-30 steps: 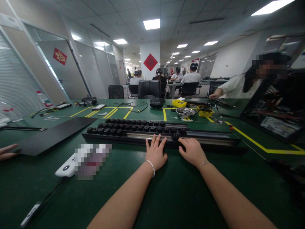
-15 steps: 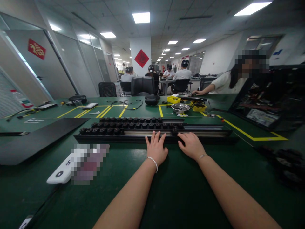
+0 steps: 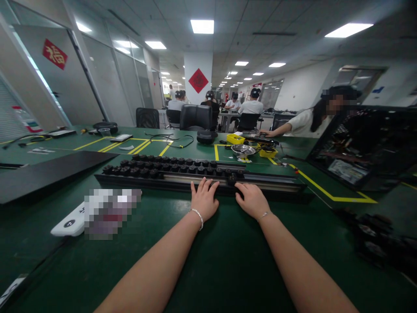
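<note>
My left hand (image 3: 205,202) rests with spread fingers on the near edge of a long black rail (image 3: 163,184), which lies across the table. On its wrist is a pale bracelet. My right hand (image 3: 253,201) is at the same edge, fingers bent and close together, their tips at a small round black part (image 3: 232,178) in the rail's channel. The undersides of these fingers are hidden. A bare metallic strip of channel runs left from there to a row of similar black parts (image 3: 135,171). More such rows stand in the rails behind.
Left lie a dark flat panel (image 3: 55,174) and a white device (image 3: 70,224) with a cable. Behind the rails are a metal bowl (image 3: 243,150) and a yellow bin (image 3: 235,139). An open black case (image 3: 365,148) and a seated person (image 3: 302,124) are on the right.
The camera view has tilted slightly, and the rails and hands appear a little further left. Both hands keep their places against the rail, and the black part stays by my right fingertips.
</note>
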{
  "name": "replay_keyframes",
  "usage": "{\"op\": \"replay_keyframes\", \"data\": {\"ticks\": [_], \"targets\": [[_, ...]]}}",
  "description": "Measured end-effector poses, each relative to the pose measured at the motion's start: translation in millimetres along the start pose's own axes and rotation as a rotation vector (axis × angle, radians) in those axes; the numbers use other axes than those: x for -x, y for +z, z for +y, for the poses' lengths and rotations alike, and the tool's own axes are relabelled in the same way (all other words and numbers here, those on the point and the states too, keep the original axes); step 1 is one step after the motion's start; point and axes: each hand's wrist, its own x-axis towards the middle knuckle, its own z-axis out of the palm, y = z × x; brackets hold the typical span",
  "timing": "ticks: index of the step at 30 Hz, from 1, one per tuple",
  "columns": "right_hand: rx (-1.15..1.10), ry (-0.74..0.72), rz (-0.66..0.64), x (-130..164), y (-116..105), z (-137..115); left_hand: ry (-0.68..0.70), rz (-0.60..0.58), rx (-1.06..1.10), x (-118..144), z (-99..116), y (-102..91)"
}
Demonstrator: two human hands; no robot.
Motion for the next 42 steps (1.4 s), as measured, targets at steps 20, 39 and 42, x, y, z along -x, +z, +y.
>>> {"op": "replay_keyframes", "data": {"ticks": [20,39,42], "targets": [[0.0,0.027,-0.016,1.2,-2.2,1.0,0.012,0.079,0.008,-0.4,-2.7,4.1],[-0.048,0.083,-0.005,2.2,-6.2,7.0,0.011,0.085,0.0,-0.9,-4.1,5.1],[-0.041,0.086,-0.004,2.1,-6.0,6.3,0.013,0.08,-0.015,-0.7,-3.6,5.1]]}}
